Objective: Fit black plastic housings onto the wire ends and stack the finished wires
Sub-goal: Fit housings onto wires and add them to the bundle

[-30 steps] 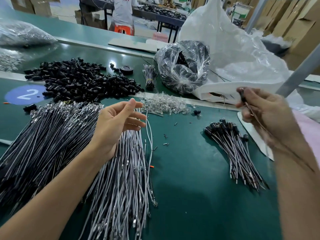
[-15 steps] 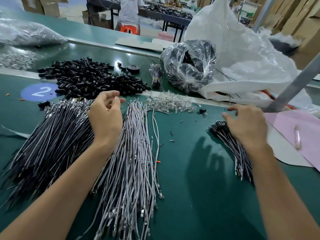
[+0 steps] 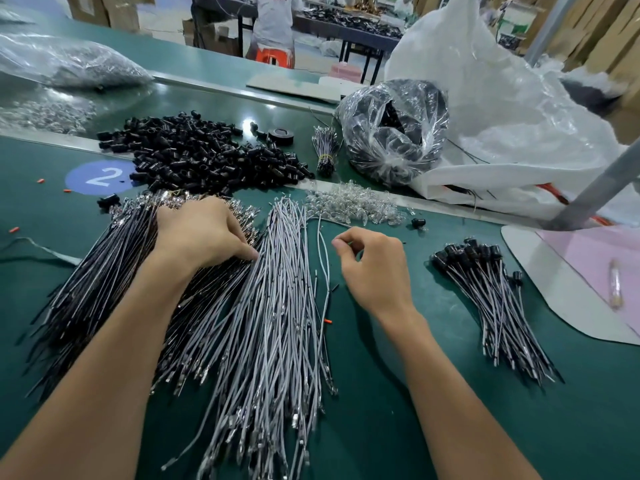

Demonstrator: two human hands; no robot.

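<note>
A heap of black plastic housings (image 3: 207,157) lies at the back of the green table (image 3: 381,410). Black wires (image 3: 104,271) fan out on the left, grey wires (image 3: 277,306) in the middle. My left hand (image 3: 204,233) rests on the black wires with its fingers curled down into their right edge; whether it holds one is hidden. My right hand (image 3: 374,268) hovers just right of a loose grey wire (image 3: 323,271), thumb and forefinger together, with nothing visible between them. The stack of finished wires (image 3: 491,296), capped with housings, lies to the right.
Clear small parts (image 3: 353,206) are piled behind the grey wires, with one loose housing (image 3: 418,222) beside them. A plastic bag of black parts (image 3: 394,133), a tied wire bundle (image 3: 323,147) and a big white sack (image 3: 502,116) stand behind. A slanted metal post (image 3: 595,192) crosses at right.
My right hand laid its finished wire on the right stack, then moved left to the loose grey wire. My left hand dropped from the air onto the black wires.
</note>
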